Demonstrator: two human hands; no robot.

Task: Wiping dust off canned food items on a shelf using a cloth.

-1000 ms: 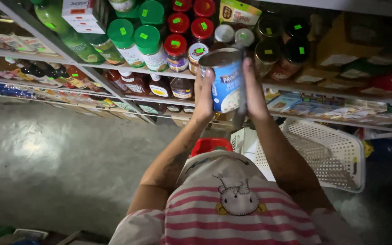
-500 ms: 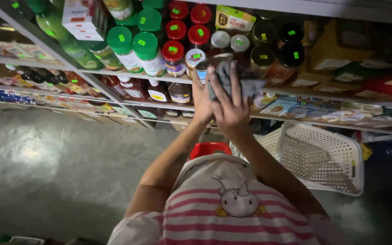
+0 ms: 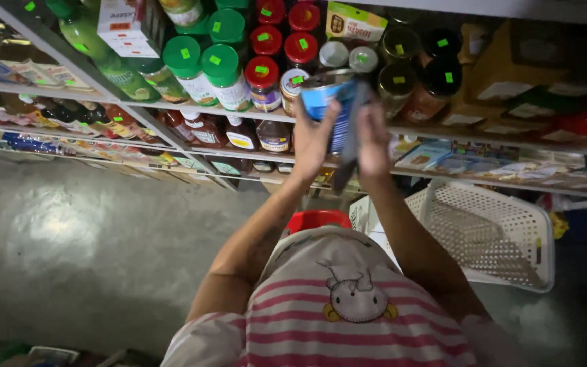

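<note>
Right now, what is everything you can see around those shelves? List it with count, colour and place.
tin can: one, blue label with silver rim, held up in front of the upper shelf
cloth: one, dark grey, draped against the can's right side
green-lidded jars: several, upper shelf, left of the can
red-lidded jars: several, upper shelf, behind the can
dark-lidded jars: several, upper shelf, right of the can
sauce bottles: a row, brown and red, lower shelf
plastic basket: one, white, on the floor at right
red round object: one, on the floor by the basket, partly hidden
floor: grey concrete
left hand: grip on the can
right hand: pressing the cloth to the can
</note>
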